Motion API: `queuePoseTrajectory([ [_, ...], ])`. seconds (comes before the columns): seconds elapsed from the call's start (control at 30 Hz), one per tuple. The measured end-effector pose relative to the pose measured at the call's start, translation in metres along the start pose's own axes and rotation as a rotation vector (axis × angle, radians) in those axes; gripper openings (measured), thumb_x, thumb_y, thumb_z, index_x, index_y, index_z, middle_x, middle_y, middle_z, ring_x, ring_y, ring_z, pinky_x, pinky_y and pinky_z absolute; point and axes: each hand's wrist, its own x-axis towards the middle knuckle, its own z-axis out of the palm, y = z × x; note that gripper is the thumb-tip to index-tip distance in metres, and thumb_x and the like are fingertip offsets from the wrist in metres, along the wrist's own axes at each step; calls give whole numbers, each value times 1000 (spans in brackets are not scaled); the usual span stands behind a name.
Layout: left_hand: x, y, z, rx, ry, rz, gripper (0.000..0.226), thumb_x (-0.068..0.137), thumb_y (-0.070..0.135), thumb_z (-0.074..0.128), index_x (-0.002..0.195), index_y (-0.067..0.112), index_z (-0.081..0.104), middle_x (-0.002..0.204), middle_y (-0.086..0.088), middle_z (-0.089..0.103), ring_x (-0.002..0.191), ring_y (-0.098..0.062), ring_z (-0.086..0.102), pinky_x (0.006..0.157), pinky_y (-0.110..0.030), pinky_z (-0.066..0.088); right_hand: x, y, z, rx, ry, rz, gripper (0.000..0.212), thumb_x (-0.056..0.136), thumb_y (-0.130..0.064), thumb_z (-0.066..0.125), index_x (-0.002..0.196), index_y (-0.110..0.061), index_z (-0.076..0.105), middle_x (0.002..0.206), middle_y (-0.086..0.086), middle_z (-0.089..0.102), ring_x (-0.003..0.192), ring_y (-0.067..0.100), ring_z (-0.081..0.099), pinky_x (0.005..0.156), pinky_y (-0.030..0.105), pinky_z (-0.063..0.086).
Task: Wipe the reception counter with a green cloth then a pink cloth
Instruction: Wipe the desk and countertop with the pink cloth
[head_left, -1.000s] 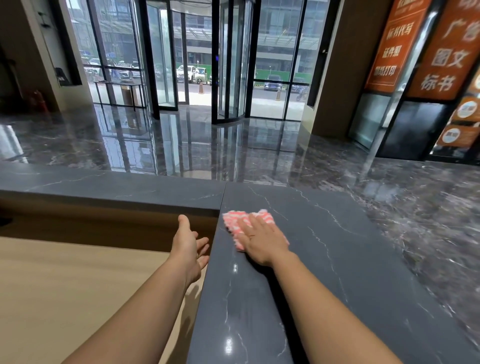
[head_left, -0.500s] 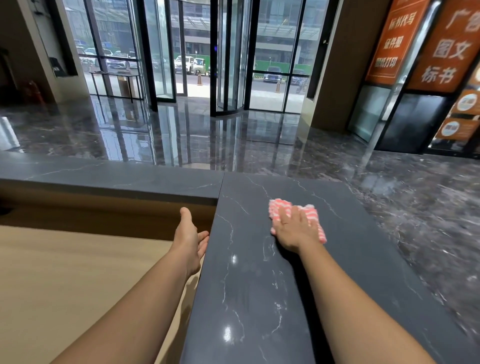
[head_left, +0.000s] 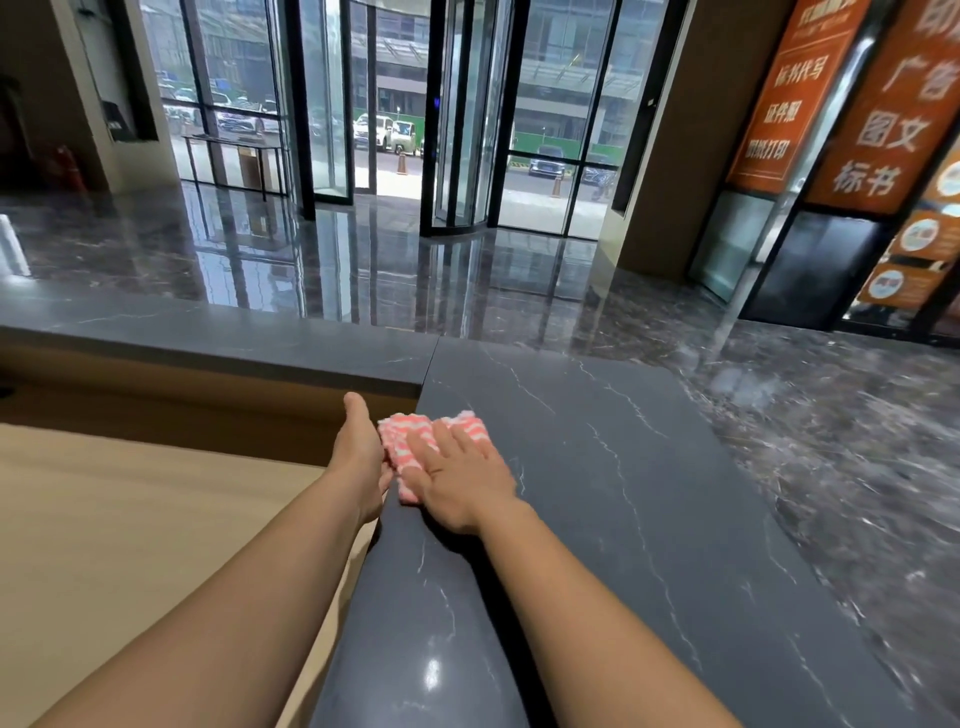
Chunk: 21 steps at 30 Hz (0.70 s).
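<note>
One pink cloth (head_left: 415, 441) lies at the left edge of the dark worktop (head_left: 649, 493). The right hand (head_left: 460, 483) presses flat on it, fingers spread. The left hand (head_left: 361, 457), open and empty, hangs just beside the edge.

We count one pink cloth (head_left: 415, 441), striped pink and white. Two bare hands: one left hand (head_left: 358, 457), one right hand (head_left: 460, 480). One dark marble counter (head_left: 623, 519). One lower wooden desk surface (head_left: 130, 519). Two orange traffic cones outside (head_left: 401, 163) (head_left: 556, 185). One red fire extinguisher (head_left: 70, 169).
</note>
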Motion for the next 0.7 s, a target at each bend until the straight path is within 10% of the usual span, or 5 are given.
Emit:
queuePoseTrajectory([
  [0.2,-4,-8,-6,59,32,11,72,96,62,27,149,14,30,145,-16,45,128,-32,48,104,-42,44,-26,92,-14,-1,47,236,56,102,-52,15,154,-36,5,163,-3,-6,150,15,-6,121,41,-4],
  [0.47,-11,-15,-8,144,-5,-40,75,95,65,23,147,12,34,141,-8,51,102,-22,61,54,-20,52,-40,164,-24,62,37,549,58,100,-52,17,154,-37,2,163,-2,-7,150,18,-8,120,47,-2],
  [0.7,-11,-14,-11,123,-58,-50,79,95,66,23,149,9,32,145,-9,48,132,-28,47,110,-39,34,-20,94,-16,90,48,543,58,101,-49,14,154,-35,-2,163,0,-11,150,22,-11,117,51,-7],
])
